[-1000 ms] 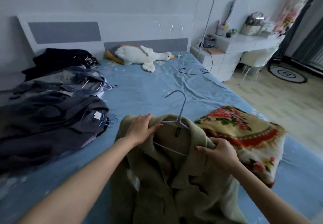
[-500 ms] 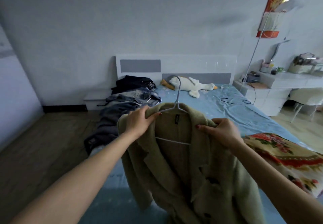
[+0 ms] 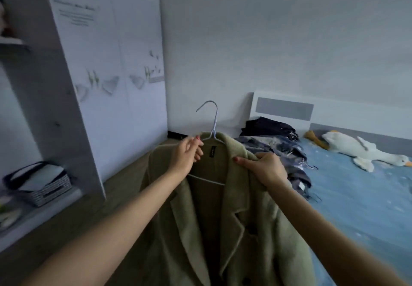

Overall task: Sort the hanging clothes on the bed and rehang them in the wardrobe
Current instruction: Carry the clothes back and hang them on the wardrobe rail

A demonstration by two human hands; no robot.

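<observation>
Carrying the green coat [image 3: 223, 218] on its hanger [image 3: 213, 127], left hand [image 3: 186, 159] and right hand [image 3: 265, 169] each grip 1 shoulder; next, judged, hooking it inside the wardrobe [image 3: 107, 62] at 10 o'clock.

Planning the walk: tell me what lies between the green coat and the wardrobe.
Head view: only bare brown floor between the coat and the wardrobe.

Olive-green lapelled coat [image 3: 243, 223] upright on a white wire hanger [image 3: 211, 127], dark clothes pile [image 3: 278, 147] on blue bed [image 3: 356, 196]
</observation>
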